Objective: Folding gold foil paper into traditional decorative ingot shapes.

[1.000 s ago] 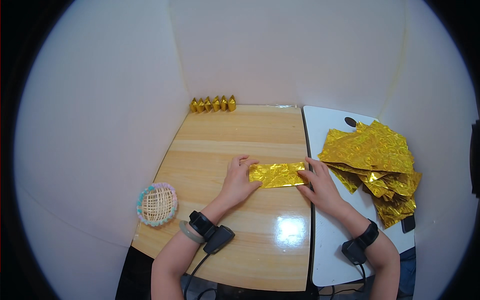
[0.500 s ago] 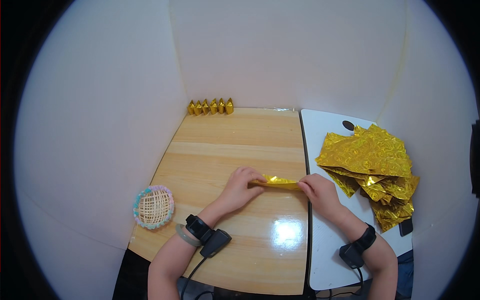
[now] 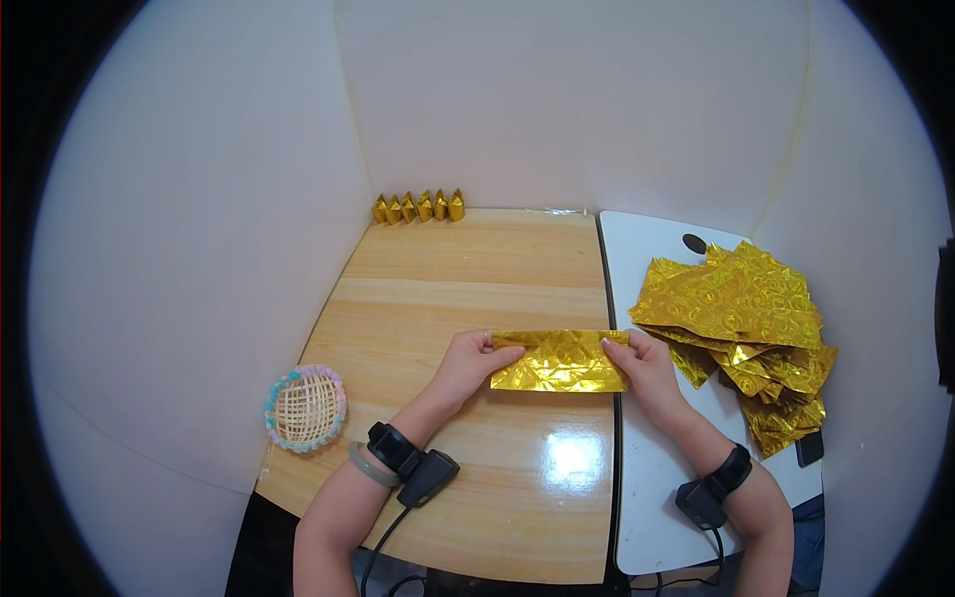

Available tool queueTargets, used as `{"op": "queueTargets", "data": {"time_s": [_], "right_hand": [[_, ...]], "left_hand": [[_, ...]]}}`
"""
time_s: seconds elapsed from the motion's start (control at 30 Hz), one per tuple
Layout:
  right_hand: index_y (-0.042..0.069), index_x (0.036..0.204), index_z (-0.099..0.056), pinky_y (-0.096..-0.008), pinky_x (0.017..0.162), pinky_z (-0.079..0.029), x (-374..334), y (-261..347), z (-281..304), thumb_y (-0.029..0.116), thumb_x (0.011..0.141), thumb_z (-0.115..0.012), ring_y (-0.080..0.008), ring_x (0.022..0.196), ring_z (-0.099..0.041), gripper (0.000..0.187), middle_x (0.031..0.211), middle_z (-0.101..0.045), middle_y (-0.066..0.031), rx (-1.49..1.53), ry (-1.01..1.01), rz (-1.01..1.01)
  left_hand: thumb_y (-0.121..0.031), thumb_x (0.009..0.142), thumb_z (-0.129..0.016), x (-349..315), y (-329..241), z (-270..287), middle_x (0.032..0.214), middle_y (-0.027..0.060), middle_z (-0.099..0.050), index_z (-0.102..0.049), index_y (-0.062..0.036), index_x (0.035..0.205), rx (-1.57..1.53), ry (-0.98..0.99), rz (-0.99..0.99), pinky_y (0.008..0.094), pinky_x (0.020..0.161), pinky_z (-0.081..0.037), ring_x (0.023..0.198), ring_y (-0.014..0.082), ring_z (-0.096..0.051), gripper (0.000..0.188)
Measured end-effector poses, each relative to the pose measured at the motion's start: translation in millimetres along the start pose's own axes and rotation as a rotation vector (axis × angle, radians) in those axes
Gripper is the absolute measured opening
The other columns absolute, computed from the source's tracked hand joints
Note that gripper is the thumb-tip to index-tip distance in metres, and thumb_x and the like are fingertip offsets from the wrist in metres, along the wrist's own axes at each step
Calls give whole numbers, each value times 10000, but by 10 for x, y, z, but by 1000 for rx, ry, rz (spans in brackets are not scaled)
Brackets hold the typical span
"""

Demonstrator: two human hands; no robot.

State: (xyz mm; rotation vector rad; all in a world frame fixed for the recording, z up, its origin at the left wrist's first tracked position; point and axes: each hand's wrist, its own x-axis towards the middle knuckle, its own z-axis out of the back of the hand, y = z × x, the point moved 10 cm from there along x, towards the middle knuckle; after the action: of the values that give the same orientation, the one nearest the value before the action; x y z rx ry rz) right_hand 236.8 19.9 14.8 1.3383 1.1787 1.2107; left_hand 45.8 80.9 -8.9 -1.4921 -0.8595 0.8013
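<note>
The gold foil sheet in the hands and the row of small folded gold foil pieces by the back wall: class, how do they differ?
The gold foil sheet lies as one flat, long strip; the small folded gold foil pieces are compact, upright and pointed. The sheet is gripped at both ends by the left hand and right hand; the pieces stand untouched. Both share shiny patterned gold foil.

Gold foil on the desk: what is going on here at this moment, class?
A person holds a folded gold foil strip flat on the wooden desk, left hand at one end, right hand at the other. A heap of gold sheets lies on the white table to the right. Six small folded gold pieces stand in a row at the back, and a small woven basket sits at the left edge.
</note>
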Motion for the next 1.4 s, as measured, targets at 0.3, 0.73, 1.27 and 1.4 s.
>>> {"op": "queueTargets", "data": {"time_s": [0.3,0.73,1.27,1.4], "right_hand": [[-17,941,-598,-170,613,-433,-56,73,-117,170,887,-586,-24,700,-550,195,832,-633,-9,-49,97,-37],[-57,1079,-576,-205,740,-469,20,-23,-32,109,883,-578,-69,853,-592,257,970,-643,-60,73,115,-39],[-41,1076,-591,-216,746,-473,-47,-30,-121,97,843,-626,-72,837,-590,273,969,-643,-50,4,164,-73],[-43,1061,-598,-212,719,-470,-35,-45,-118,97,850,-618,-65,802,-584,254,933,-645,-38,-38,172,-67]], "left_hand": [[-75,820,-649,-41,-67,-66,886,67,-655,-626,30,980,-16,18,23,218,681,-481,760,85,-601,193],[-108,854,-614,1,39,7,890,73,-658,-619,38,997,-95,33,37,213,687,-486,762,87,-609,205],[-59,811,-632,-110,-88,-224,976,113,-643,-573,38,1090,-105,146,66,292,634,-549,816,164,-628,302],[-51,807,-635,-103,-93,-212,967,112,-643,-571,46,1093,-74,145,62,288,638,-544,793,158,-624,309]]}}
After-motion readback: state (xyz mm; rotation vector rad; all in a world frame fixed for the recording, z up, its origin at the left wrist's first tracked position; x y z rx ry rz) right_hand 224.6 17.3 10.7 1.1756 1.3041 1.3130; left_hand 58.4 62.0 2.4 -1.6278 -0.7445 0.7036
